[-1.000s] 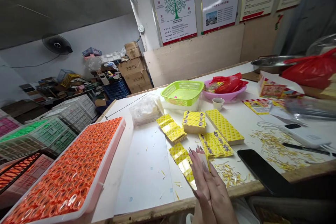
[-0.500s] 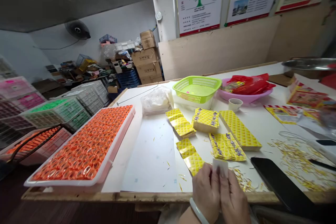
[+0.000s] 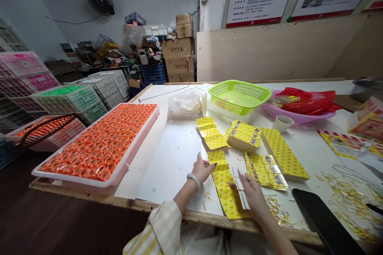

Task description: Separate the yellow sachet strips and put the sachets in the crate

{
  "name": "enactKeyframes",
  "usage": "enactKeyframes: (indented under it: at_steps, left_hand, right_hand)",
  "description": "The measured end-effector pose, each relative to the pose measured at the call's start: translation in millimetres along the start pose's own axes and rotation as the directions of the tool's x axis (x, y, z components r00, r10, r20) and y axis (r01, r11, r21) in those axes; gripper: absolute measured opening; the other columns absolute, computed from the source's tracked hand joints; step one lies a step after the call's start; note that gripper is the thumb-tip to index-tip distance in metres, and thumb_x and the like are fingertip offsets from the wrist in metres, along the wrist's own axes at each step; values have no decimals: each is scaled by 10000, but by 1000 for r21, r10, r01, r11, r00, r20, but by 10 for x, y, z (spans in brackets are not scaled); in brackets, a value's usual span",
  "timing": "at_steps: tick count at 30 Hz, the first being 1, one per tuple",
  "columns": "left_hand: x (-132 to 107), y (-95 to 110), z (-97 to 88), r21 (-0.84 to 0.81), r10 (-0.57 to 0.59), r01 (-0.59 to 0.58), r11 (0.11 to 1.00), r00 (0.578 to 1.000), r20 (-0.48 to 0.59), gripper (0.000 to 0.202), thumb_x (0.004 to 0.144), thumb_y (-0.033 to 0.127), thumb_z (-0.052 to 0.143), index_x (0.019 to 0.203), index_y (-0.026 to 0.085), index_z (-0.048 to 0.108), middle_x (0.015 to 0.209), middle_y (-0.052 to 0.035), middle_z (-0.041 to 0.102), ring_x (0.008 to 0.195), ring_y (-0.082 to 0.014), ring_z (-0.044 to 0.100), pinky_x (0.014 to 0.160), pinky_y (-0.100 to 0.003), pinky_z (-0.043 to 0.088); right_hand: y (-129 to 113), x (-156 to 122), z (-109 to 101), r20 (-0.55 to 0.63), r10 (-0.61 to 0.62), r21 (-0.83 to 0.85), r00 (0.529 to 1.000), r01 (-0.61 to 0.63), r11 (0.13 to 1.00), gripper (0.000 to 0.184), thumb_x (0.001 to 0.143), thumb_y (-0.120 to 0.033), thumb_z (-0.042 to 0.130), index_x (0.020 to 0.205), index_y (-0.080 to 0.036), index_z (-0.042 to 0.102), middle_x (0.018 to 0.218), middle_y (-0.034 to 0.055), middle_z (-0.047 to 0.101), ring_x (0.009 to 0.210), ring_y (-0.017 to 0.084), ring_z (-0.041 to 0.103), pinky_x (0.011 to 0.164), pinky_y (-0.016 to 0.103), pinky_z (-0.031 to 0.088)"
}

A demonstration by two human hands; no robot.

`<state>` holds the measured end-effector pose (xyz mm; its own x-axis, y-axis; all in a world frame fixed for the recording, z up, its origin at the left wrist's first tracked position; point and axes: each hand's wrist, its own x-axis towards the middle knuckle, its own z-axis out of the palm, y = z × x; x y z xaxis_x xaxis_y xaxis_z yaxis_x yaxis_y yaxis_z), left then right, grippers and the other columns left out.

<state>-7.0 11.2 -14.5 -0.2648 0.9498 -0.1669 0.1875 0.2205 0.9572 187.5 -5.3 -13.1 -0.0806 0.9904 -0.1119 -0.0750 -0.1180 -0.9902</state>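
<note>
Nearest, the right hand pinches a thin stack of white cards over the long yellow patterned sheet at the table's wooden edge. The left hand has its fingertips at that sheet's left side, though I cannot tell whether they grip it. Beyond lie yellow bundles, then a green basket and, farthest, cardboard boxes.
</note>
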Motion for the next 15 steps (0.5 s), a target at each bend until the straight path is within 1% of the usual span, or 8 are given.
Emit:
enactKeyframes:
  at_steps: [1,3,4,6,10,15]
  left_hand:
    - [20,-1,71,-43,6,-4,999,999,42,727,693,321,717,1290,81,378,870,-76,655,803,-192,620,715,-272,471]
    - [44,23,197,-126,45,-26,992,987,153,561,684,285,723,1172,108,510,914,-78,677,827,-191,638,728,-270,491]
    - [54,38,239,-161,69,-35,986,975,211,466,680,274,722,1090,117,565,921,-76,687,833,-197,645,737,-280,501]
    - [77,60,276,-211,110,-46,976,947,302,343,675,259,717,973,126,610,929,-76,699,836,-210,656,750,-304,516]
    - [135,62,249,-238,155,-70,969,919,362,342,663,273,716,945,128,587,939,-82,699,856,-218,657,769,-327,520]
    - [190,75,216,-222,188,-99,970,885,427,405,691,381,682,990,131,571,925,-84,694,842,-220,658,773,-347,522]
  right_hand:
    - [53,35,31,25,-7,-16,1000,7,1000,434,686,-616,637,784,-199,571,765,26,672,748,220,634,674,324,520]
    - [128,56,63,53,-3,-24,999,4,1000,421,706,-613,624,750,-200,558,764,31,672,758,220,628,686,328,517]
    - [147,48,68,63,1,-25,998,1,1000,416,721,-612,611,753,-202,554,766,32,673,753,219,626,680,328,516]
    - [154,19,67,72,8,-27,997,-6,1000,408,746,-612,583,762,-206,546,752,30,669,730,218,624,652,327,513]
    - [133,-14,72,55,1,-51,998,2,999,398,770,-607,553,722,-213,523,654,10,620,645,200,588,597,309,486]
    - [165,14,84,15,-30,-130,999,32,991,437,755,-641,532,678,-212,512,577,-14,557,592,175,528,563,279,442]
